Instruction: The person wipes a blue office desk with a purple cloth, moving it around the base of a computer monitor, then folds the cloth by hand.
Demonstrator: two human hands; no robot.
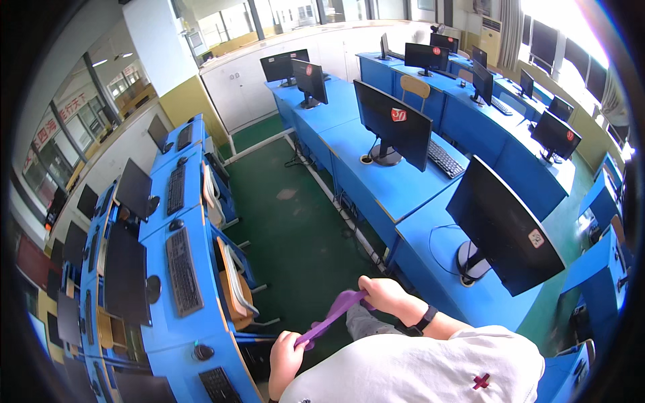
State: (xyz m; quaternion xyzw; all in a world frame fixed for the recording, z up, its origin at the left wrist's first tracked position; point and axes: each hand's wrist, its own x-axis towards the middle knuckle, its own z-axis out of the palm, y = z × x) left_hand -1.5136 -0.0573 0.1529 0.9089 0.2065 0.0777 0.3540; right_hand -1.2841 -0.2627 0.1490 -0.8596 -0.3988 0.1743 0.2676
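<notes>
A purple cloth is stretched between my two hands in front of my body, above the green floor. My left hand grips its lower left end. My right hand, with a dark band on the wrist, holds the upper right end. The cloth looks pulled taut along its upper edge, and a loose part hangs beneath. Both hands are apart from the desks. To the right of my right hand stands a blue desk with a black monitor on it, seen from behind.
On the left, blue desks carry keyboards, mice and monitors. Wooden chairs stick into the aisle. A white floor pipe and loose cables run along the right-hand desks. White cabinets stand ahead.
</notes>
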